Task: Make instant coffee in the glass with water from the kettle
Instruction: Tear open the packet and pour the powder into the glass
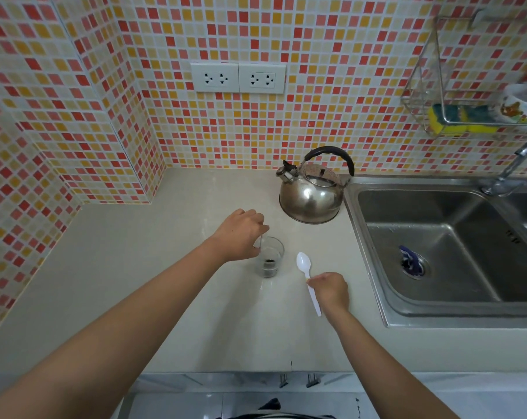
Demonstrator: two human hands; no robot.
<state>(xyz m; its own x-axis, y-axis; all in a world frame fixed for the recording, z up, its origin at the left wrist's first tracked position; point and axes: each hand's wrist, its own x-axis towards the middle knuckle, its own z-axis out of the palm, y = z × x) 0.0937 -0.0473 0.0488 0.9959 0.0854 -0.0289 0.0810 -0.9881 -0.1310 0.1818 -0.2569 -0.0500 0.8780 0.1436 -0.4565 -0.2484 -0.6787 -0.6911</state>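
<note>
Glass (268,258) holds dark granules; left hand (241,234) grips its rim. Right hand (330,290) pinches white spoon (308,278). Kettle (312,192) behind.

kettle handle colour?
Black, on the silver kettle; the handle shows clearly in the head view.

Upright glass (269,259) w/ dark granules, steel kettle (312,192) behind-right.

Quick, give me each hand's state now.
Left hand: closed on something thin over the glass; cannot tell what.
Right hand: closed, holding the spoon.
</note>
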